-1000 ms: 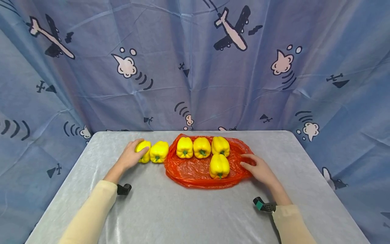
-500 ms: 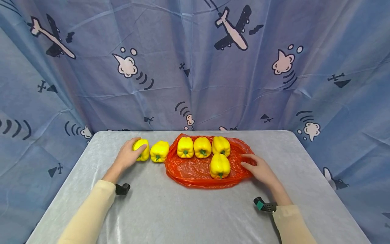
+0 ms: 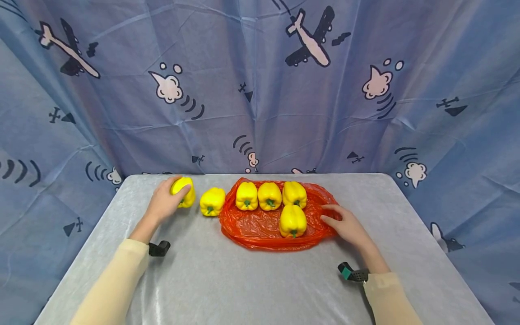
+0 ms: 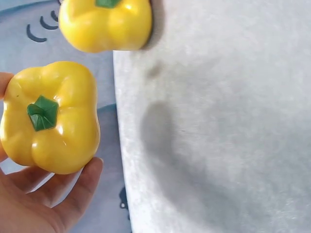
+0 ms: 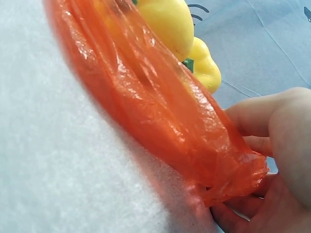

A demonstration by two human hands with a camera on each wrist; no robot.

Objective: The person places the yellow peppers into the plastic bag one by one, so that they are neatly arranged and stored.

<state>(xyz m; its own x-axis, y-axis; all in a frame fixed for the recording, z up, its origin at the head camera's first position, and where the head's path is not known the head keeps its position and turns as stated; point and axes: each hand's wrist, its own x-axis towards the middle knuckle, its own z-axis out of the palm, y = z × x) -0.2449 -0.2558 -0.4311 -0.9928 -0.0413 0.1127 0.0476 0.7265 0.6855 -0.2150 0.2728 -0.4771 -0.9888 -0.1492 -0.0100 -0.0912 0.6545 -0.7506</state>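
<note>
At the table's left, my left hand [image 3: 161, 199] grips a yellow bell pepper [image 3: 185, 194], fingers and thumb around its sides. Its green stem shows in the left wrist view, where the held pepper [image 4: 73, 121] hangs over the shadowed tabletop edge. Just right of it, another yellow pepper [image 3: 212, 201] rests beside the red plastic bag [image 3: 257, 225]. Three peppers line the back of the bag, with one more pepper [image 3: 293, 221] in front of the rightmost. My right hand [image 3: 347, 228] holds the bag's right edge, the gathered film [image 5: 238, 174] lying between thumb and fingers.
A grey-white table [image 3: 243, 289] carries everything, its back edge just behind the peppers. Beyond it hangs a blue curtain [image 3: 219, 90] printed with airplanes. Each wrist wears a strapped device, such as the black one [image 3: 159, 248] on the left.
My left hand has carried its pepper leftward and toward the back, widening the gap to the neighbouring pepper. The right hand and the bag have stayed in place.
</note>
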